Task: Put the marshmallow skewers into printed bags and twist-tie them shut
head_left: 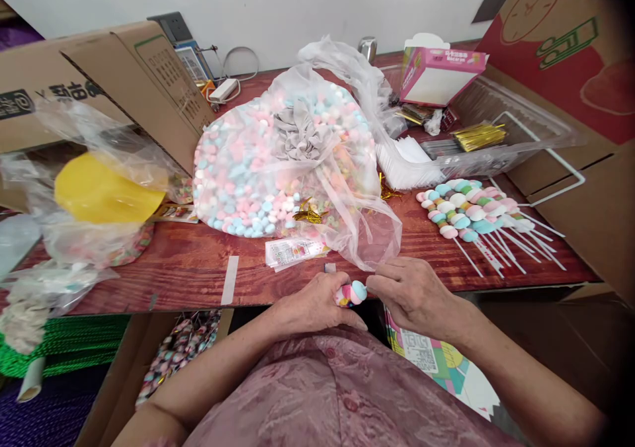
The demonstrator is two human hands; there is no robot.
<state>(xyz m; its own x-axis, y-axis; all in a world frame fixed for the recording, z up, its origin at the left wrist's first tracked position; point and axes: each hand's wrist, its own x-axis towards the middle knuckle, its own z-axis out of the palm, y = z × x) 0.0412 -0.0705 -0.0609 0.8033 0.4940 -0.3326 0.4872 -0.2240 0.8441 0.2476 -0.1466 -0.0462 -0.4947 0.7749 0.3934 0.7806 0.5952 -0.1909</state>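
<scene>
My left hand (312, 301) is closed around a marshmallow skewer (355, 293), held low at the table's front edge. Blue, pink and white pieces show between its thumb and fingers; the rest is hidden in the palm. At the blue end, my right hand (419, 296) has its fingers pinched together, and what they hold is too small to make out. Beyond both hands spreads a big clear bag of marshmallows (243, 169) in pink, blue and white. Finished-looking marshmallow skewers (471, 209) with white sticks lie piled at the right.
Printed labels (295, 252) lie before the bag. A clear plastic tray (526, 146) holds gold twist ties (479, 136), beside white sleeves (409, 162). Cardboard boxes (570, 57) wall the right; another carton (163, 83) stands left. Below the table, a box contains more skewers (178, 354).
</scene>
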